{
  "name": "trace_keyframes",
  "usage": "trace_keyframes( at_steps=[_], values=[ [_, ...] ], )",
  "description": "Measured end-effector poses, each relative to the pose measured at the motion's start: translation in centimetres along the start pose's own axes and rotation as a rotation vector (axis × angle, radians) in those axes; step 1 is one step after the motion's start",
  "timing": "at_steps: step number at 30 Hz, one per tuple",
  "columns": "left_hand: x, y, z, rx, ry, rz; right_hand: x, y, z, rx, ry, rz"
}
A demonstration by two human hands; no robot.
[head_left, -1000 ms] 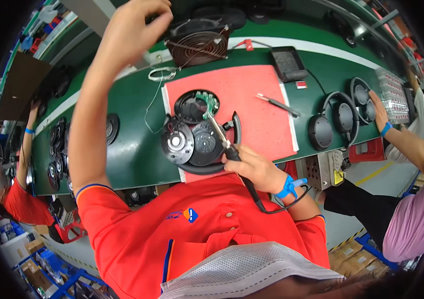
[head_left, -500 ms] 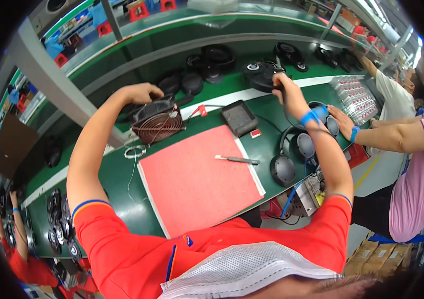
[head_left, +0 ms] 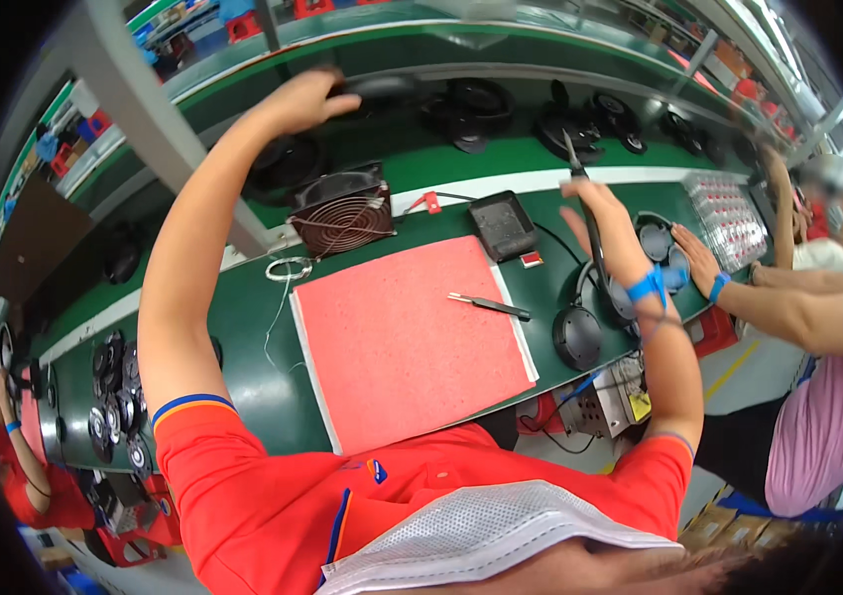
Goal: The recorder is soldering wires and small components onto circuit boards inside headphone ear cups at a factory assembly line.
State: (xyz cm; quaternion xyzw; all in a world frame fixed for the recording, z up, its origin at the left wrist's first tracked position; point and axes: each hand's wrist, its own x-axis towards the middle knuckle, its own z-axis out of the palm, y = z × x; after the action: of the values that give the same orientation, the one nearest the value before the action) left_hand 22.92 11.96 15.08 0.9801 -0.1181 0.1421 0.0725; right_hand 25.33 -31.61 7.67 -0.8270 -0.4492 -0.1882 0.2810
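Note:
My left hand (head_left: 304,104), smeared by motion, is closed at the far left over the belt. A dark, blurred headphone piece (head_left: 382,89) runs right from its fingers; its exact shape is unclear. My right hand (head_left: 600,208) grips a soldering iron (head_left: 580,173), metal tip pointing away from me, black cord trailing over the wrist. Just beyond the tip lie black headphone parts (head_left: 562,129). Headphones with grey ear cups (head_left: 577,337) lie under my right forearm. In front of me, tweezers (head_left: 489,305) rest on a pink mat (head_left: 412,367).
A brown fan (head_left: 344,216) stands at the mat's far left, beside a coil of white wire (head_left: 289,269). A black tray (head_left: 503,226) sits behind the mat. A co-worker's hand (head_left: 697,260) is at the right near a clear blister tray (head_left: 729,220). A grey post (head_left: 159,129) rises at the left.
My left hand has moved up and away from behind the fan, with the dark headphone piece now at its fingers. My right hand has drawn back, bringing the iron's tip toward me.

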Motion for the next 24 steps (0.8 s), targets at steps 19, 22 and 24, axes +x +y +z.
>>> trace_keyframes(
  at_steps=[19, 22, 24],
  values=[
    [-32.4, 18.2, 6.7, -1.809, 0.143, -0.813, -8.4, -9.1, 6.3, 0.093, -0.1, 0.003],
    [-32.5, 17.4, 5.1, -1.214, -0.162, -0.885, -7.6, -8.3, 6.5, 0.067, -0.084, -0.014],
    [-32.1, 16.9, 4.0, -0.785, -0.207, -0.865, -6.8, -9.2, 6.2, -0.003, -0.089, 0.01]
  ],
)
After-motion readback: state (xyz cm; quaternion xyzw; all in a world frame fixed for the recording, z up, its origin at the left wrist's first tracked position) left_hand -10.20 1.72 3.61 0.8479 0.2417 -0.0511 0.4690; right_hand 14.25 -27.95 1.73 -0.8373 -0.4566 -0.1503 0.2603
